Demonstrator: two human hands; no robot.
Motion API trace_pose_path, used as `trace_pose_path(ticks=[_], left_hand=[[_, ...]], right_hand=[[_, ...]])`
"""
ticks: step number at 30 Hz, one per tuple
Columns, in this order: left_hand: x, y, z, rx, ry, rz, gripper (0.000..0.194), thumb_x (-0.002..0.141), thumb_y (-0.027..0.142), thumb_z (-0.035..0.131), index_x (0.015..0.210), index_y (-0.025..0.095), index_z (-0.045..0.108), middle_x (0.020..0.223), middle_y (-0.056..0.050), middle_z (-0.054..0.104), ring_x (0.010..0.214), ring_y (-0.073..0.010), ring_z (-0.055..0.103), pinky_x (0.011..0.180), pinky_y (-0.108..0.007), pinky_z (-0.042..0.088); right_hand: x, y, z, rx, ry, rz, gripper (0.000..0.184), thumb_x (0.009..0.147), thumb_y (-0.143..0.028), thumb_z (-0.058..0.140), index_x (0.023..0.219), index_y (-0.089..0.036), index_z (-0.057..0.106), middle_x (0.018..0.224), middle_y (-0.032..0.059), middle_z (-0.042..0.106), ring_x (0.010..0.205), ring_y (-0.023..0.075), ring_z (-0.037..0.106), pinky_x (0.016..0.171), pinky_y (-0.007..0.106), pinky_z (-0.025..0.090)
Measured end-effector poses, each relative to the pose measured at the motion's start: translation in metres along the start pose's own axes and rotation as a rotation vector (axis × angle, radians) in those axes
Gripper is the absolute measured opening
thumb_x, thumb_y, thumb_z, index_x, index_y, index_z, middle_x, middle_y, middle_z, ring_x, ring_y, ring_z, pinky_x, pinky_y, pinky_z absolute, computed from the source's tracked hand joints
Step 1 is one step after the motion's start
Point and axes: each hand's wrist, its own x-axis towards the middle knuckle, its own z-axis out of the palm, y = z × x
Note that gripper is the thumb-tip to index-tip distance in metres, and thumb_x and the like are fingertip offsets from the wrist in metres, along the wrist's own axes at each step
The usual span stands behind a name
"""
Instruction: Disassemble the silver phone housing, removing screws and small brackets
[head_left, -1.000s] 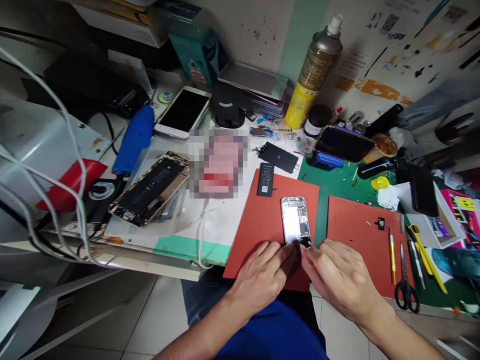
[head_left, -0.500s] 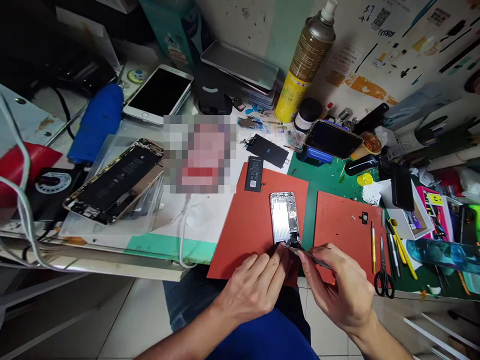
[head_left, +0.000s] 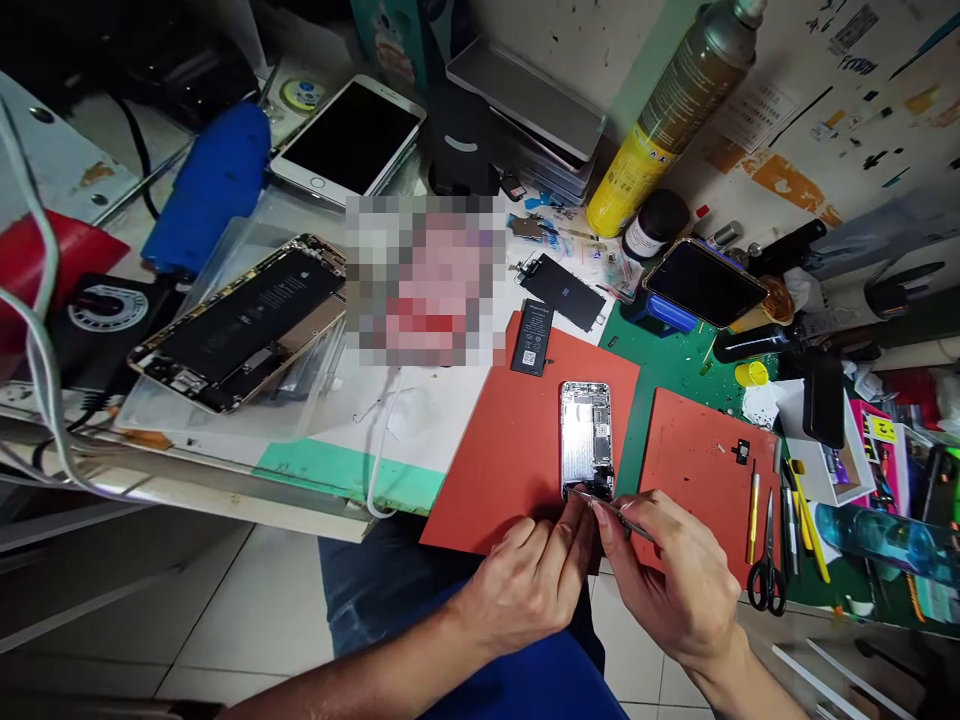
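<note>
An opened phone (head_left: 581, 440), its silver inner housing and circuit board exposed, lies face up on the left orange mat (head_left: 502, 450). At its lower end, my left hand (head_left: 529, 580) is closed, the fingertips bunched against the phone's bottom edge; whatever they pinch is hidden. My right hand (head_left: 679, 580) grips slim metal tweezers (head_left: 628, 522), their tips meeting the left fingertips at the phone's bottom. Above the phone, a black battery (head_left: 532, 338) rests across the mat's upper edge. Beside it lies a dark screen panel (head_left: 564, 292).
On the right orange mat (head_left: 697, 470) sit a small black part (head_left: 741, 452), a yellow-handled tool (head_left: 753, 515) and scissors (head_left: 767, 575). Another opened phone (head_left: 244, 325) and a white phone (head_left: 349, 135) lie left. A spray can (head_left: 667, 115) stands behind. A white cable (head_left: 379, 450) crosses the table edge.
The camera view has shifted and tilted, moving the phone and mats slightly right in the picture. Both hands keep nearly the same pose at the phone's lower end.
</note>
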Motion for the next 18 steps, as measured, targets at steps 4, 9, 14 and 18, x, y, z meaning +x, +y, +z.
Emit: trace_pose_path(ticks=[4,9,14,18], left_hand=[[0.001,-0.001,-0.001,0.002,0.025,0.001,0.035,0.102,0.014,0.053,0.129,-0.002,0.067,0.131,-0.03,0.074,0.087,-0.0236,0.075,0.073,-0.038,0.049],[0.003,-0.001,-0.001,-0.005,0.064,-0.026,0.036,0.101,0.01,0.047,0.128,-0.001,0.069,0.127,-0.025,0.078,0.082,-0.0223,0.075,0.072,-0.038,0.048],[0.004,0.001,-0.001,-0.012,0.096,-0.06,0.035,0.101,0.011,0.048,0.125,0.0,0.071,0.124,-0.023,0.079,0.077,-0.0209,0.074,0.072,-0.038,0.048],[0.005,0.001,-0.001,-0.004,0.095,-0.055,0.035,0.1,0.012,0.051,0.125,0.0,0.072,0.123,-0.023,0.079,0.079,-0.0213,0.074,0.073,-0.038,0.049]], right_hand=[[0.0,0.001,0.0,0.009,-0.019,-0.013,0.02,0.095,-0.002,0.073,0.108,-0.015,0.067,0.079,0.0032,0.074,0.068,0.0182,0.072,0.06,0.032,0.059],[0.006,0.0,-0.003,0.072,-0.096,-0.051,0.021,0.094,0.002,0.071,0.109,-0.011,0.065,0.086,0.009,0.074,0.076,0.0201,0.071,0.064,0.034,0.059],[0.012,-0.001,-0.002,0.045,-0.112,-0.09,0.022,0.093,0.003,0.073,0.1,-0.015,0.064,0.071,0.0007,0.064,0.061,0.0148,0.052,0.055,0.034,0.047],[0.013,0.001,0.001,0.057,-0.138,-0.096,0.019,0.095,0.0,0.072,0.102,-0.015,0.063,0.071,-0.0006,0.059,0.062,0.0147,0.047,0.054,0.034,0.042]])
